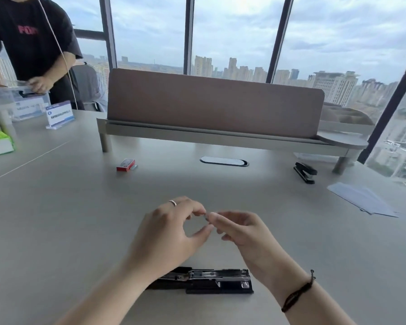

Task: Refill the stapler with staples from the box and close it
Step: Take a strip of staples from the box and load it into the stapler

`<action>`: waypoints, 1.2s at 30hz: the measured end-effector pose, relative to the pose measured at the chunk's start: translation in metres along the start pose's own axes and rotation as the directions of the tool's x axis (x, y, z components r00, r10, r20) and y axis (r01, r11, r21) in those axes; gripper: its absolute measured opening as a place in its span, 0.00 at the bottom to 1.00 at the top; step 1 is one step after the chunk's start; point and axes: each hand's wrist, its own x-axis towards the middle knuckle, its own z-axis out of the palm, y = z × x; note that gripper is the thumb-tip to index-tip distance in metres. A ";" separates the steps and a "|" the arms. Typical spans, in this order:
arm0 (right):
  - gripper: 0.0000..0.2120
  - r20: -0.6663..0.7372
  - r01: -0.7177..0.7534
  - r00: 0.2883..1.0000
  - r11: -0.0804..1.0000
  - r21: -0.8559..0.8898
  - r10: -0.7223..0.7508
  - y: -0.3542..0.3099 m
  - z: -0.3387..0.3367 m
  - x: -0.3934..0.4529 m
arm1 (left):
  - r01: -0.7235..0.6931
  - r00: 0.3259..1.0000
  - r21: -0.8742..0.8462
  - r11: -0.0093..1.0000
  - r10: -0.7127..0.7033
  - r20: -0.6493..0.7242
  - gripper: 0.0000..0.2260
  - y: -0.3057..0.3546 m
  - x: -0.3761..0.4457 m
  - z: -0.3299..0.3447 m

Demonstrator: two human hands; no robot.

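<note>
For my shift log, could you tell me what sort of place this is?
Most likely a high-rise office: a desk with a partition, staplers and papers, and tall windows over a city skyline.

My left hand [171, 228] sits just left of the frame's centre, back toward me, thumb and forefinger curled into a ring, a band on one finger. My right hand [242, 231] faces it from just right of centre, fingertips pinched and meeting the left fingertips around something small and hard to make out. Both forearms rise from the lower edge; a dark cord circles my right wrist.
</note>
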 end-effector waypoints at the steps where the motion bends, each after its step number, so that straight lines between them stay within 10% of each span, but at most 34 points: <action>1: 0.12 -0.001 0.005 1.000 1.000 0.015 -0.005 0.000 -0.001 -0.005 | 0.009 1.000 -0.009 1.000 -0.009 -0.018 0.09 0.004 -0.004 0.002; 11: 0.18 0.041 0.058 0.997 0.998 0.031 -0.060 0.000 -0.008 -0.036 | 0.014 0.998 -0.043 0.999 -0.017 -0.059 0.07 0.031 -0.020 0.002; 25: 0.06 -0.032 0.237 0.964 0.912 -0.335 -0.263 0.026 -0.025 -0.041 | 0.193 0.961 -0.213 0.958 -0.140 0.240 0.05 0.025 -0.033 0.001; 36: 0.04 0.074 0.215 0.975 0.801 -0.558 -0.210 0.045 -0.033 -0.041 | 0.239 0.874 -0.032 0.970 -0.201 0.443 0.04 0.016 -0.035 0.007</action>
